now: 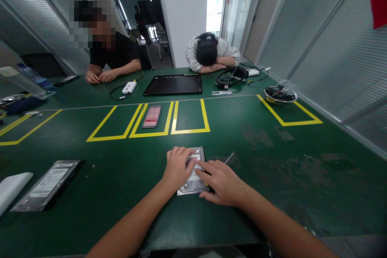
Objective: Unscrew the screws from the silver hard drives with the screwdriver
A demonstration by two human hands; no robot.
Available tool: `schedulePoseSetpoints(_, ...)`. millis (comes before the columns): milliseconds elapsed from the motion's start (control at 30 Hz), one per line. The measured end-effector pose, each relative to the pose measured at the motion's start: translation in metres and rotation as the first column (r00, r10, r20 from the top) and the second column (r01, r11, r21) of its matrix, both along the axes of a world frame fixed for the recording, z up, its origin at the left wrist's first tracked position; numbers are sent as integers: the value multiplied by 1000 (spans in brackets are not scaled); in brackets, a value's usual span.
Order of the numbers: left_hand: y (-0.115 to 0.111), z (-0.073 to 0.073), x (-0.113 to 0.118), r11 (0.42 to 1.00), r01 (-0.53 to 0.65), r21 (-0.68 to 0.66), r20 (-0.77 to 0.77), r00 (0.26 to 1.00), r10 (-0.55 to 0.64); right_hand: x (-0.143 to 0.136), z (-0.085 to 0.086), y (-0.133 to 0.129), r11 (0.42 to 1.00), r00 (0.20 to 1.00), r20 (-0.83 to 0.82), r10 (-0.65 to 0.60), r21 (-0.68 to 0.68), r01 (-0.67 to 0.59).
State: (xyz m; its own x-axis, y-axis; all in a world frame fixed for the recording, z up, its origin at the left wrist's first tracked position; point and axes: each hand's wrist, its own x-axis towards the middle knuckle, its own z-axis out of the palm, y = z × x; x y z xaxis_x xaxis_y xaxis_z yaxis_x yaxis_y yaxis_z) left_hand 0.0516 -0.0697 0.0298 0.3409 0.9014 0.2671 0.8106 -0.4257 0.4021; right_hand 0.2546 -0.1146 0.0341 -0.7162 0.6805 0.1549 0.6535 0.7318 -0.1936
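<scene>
A silver hard drive (198, 185) with a white label lies flat on the green table in front of me. Across its left side and top rests my left hand (179, 166), its fingers bent over the drive and holding it. My right hand (223, 181) is at the drive's right side, index and middle fingertips touching the label. Tucked under that hand is a screwdriver (229, 158); its thin metal shaft sticks out past the knuckles, and a bit of dark and yellow handle shows near the thumb. Most of the handle is hidden by the palm.
Another hard drive (50, 185) lies at left beside a white object (12, 187). Yellow tape frames (190, 131) mark the table; one holds a blurred pink item (152, 116). Farther back are a black screen panel (173, 84), a bowl of parts (280, 96), a headset (231, 76) and two seated people.
</scene>
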Motion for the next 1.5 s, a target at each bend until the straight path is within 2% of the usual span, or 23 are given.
schedulePoseSetpoints(133, -7, 0, -1, 998, 43, 35, -31, 999, -42, 3, -2, 1, 998, 997, -74, 23, 60, -19)
schedulePoseSetpoints(267, -10, 3, -6, 981, 191, 9, -86, 978, -190, 6, 0, 6, 993, 990, -137, -14, 113, 30)
schedulePoseSetpoints(400, -9, 4, -10, 914, 401, -57, -130, 905, -405, 12, 1, 11, 981, 983, -154, -102, 149, 125)
schedulePoseSetpoints(500, -7, 3, -13, 878, 468, -99, -141, 867, -478, 14, 0, 13, 976, 980, -152, -132, 154, 155)
schedulePoseSetpoints(800, -7, 2, -18, 854, 500, -141, -135, 845, -517, 16, 1, 14, 973, 982, -138, -131, 171, 154)
schedulePoseSetpoints(1100, -6, 0, -17, 856, 497, -143, -122, 850, -513, 27, -9, 16, 914, 924, -353, -144, 310, 261)
schedulePoseSetpoints(1267, -5, 7, -14, 863, 476, -169, -147, 854, -499, 28, -8, 13, 881, 910, -408, -72, 402, 250)
schedulePoseSetpoints(1500, -4, 17, -3, 894, 427, -136, -164, 880, -445, 28, -12, 12, 883, 926, -369, -79, 405, 237)
